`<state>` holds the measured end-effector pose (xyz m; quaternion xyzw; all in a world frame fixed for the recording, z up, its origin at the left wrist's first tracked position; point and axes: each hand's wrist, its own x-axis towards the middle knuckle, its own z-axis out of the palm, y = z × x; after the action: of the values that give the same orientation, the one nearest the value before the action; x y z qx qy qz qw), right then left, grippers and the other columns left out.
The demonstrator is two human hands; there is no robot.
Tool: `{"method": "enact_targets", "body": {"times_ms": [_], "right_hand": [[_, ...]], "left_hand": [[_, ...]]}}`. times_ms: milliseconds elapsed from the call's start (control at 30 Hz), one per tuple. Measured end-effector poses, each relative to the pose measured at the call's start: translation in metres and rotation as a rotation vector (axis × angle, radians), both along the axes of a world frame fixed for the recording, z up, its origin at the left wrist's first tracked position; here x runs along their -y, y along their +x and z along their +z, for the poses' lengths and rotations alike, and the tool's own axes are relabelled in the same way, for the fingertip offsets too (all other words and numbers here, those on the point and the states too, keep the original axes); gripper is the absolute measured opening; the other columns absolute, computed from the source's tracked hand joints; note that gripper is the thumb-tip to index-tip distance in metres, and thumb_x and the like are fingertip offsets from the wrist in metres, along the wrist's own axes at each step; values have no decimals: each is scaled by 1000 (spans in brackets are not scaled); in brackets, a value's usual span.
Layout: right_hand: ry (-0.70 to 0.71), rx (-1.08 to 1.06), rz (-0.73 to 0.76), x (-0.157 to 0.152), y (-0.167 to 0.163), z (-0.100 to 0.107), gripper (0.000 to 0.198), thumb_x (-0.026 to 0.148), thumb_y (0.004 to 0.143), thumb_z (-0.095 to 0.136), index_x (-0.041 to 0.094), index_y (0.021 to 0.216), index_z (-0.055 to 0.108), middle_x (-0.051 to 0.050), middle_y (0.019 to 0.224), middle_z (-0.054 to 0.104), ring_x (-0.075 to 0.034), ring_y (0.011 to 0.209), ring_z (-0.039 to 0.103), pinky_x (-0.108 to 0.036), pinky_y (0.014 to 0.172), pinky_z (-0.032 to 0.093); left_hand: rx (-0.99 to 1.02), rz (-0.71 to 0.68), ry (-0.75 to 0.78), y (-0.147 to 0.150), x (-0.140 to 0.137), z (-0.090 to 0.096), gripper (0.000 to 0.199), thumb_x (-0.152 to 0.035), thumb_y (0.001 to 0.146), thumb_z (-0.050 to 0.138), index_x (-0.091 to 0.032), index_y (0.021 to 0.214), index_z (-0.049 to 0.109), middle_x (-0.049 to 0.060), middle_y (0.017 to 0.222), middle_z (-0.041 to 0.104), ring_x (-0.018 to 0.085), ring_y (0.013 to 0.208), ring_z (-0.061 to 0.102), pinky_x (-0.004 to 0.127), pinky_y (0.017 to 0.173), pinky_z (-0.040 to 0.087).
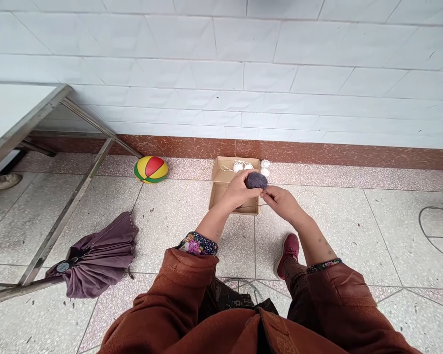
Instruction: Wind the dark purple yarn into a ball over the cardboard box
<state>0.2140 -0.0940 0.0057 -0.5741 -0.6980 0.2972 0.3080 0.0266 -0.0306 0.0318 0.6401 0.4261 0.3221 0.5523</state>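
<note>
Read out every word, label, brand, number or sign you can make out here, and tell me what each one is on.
No readable text anywhere.
Gray disc on the purple umbrella: any marking is too small and blurred to read.
Gray yarn ball, cardboard box and red, yellow and green ball: no lettering on the sides that show.
</note>
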Motion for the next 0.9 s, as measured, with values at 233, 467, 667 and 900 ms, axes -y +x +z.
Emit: {"method": "enact_targets", "body": {"times_ms": [233,467,667,900], "right_hand": [[4,-310,61,4,1,30,29,48,96,64,23,84,69,0,77,65,-16,70,56,-31,69,46],[122,-314,-264,-5,9,25,31,52,94,65,24,81,67,0,75,61,-18,72,54,-32,69,44],[28,-194,-238,-6,2,7,27,45,93,61,23,76,61,1,68,58,-17,65,51,-29,63,40],[9,-215,96,5,-10,24,25,40,96,60,23,79,66,0,75,63,-15,69,55,-29,68,44]], "left_hand": [[-307,-77,256,-3,-1,-8,65,-20,63,80,-23,127,65,9,126,56,31,119,58,50,107,49],[31,-413,-54,-1,15,2,110,-20,66,81,-27,162,29,10,127,60,23,104,64,44,97,52],[367,-218,-235,0,7,5,72,-28,67,86,-23,134,60,8,118,66,23,108,64,41,101,49],[-30,41,36,-1,-3,-6,52,-28,71,80,-20,118,59,8,116,65,25,111,62,43,102,48]]}}
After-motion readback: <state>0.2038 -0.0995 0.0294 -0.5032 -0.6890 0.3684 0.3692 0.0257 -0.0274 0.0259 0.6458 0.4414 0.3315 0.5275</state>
